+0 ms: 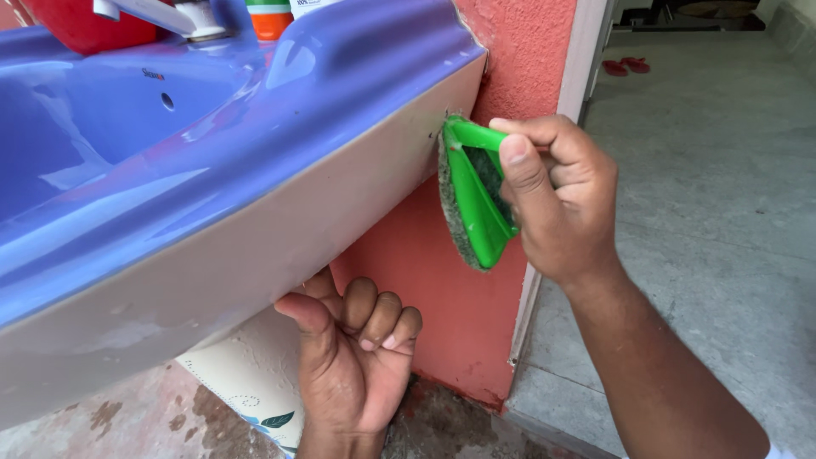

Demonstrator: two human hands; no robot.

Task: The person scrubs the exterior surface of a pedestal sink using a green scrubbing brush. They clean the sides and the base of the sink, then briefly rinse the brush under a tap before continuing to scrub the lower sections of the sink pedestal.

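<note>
Salmon wall backs a blue basin. At three o'clock, a green scrubber is gripped by the right hand, pad toward the basin's underside; the left hand, loosely curled, braces below at six o'clock.

green triangular scrubber | grey pad facing sink | upright, held beside blue sink edge

This looks like a washing corner in a home. A blue wall-mounted sink with a metal tap fills the left of the frame, fixed against a rough salmon-red painted wall. At the upper right, a doorway opens onto a grey concrete floor where red slippers lie.
</note>
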